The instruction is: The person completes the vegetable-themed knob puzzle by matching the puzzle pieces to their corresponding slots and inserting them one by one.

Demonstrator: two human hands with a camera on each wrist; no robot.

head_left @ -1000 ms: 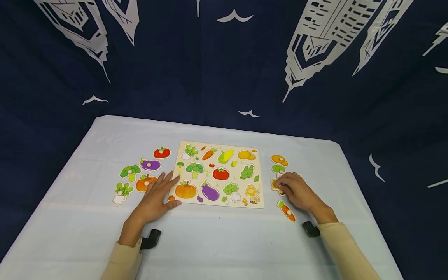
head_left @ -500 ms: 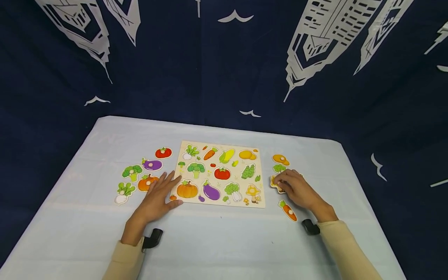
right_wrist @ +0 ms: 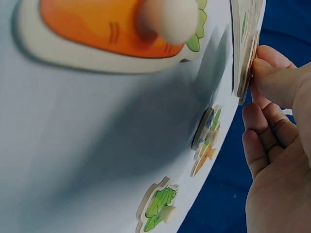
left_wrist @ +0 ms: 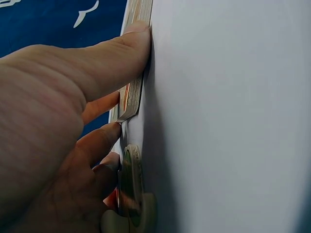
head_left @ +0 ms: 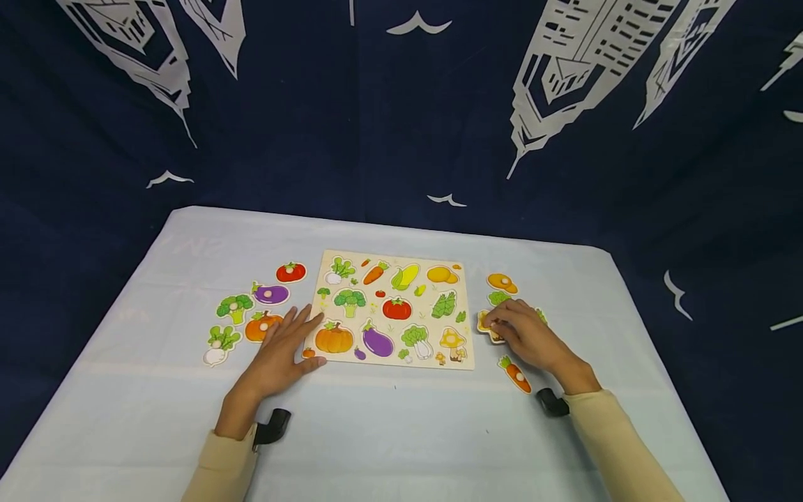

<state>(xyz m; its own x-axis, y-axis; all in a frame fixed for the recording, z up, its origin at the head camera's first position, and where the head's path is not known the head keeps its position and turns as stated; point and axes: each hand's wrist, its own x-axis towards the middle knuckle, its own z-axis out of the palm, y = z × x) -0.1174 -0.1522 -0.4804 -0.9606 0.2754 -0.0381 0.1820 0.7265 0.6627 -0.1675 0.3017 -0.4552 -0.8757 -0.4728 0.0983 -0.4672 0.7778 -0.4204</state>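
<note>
A wooden vegetable puzzle board (head_left: 426, 359) lies flat on the white table. My left hand (head_left: 274, 359) rests at its lower left corner with the fingers spread; in the left wrist view the thumb (left_wrist: 116, 56) touches the board's edge (left_wrist: 130, 99). Just right of the board, my right hand (head_left: 533, 338) pinches a mushroom puzzle piece (head_left: 484, 323), partly hidden by the fingers. The right wrist view shows that piece (right_wrist: 249, 65) edge-on between thumb and fingertips, near the board (right_wrist: 240, 43).
Left of the board lie tomato (head_left: 291, 272), eggplant (head_left: 271, 295), broccoli (head_left: 235, 308), pumpkin (head_left: 260, 325) and radish (head_left: 221, 343) pieces. On the right are potato (head_left: 502, 282) and carrot (head_left: 515, 374) pieces, plus green ones (head_left: 499, 298) partly covered by the right hand.
My right hand has shifted slightly left with the mushroom piece, bringing it nearer the board. The left hand keeps its place at the board's corner.
</note>
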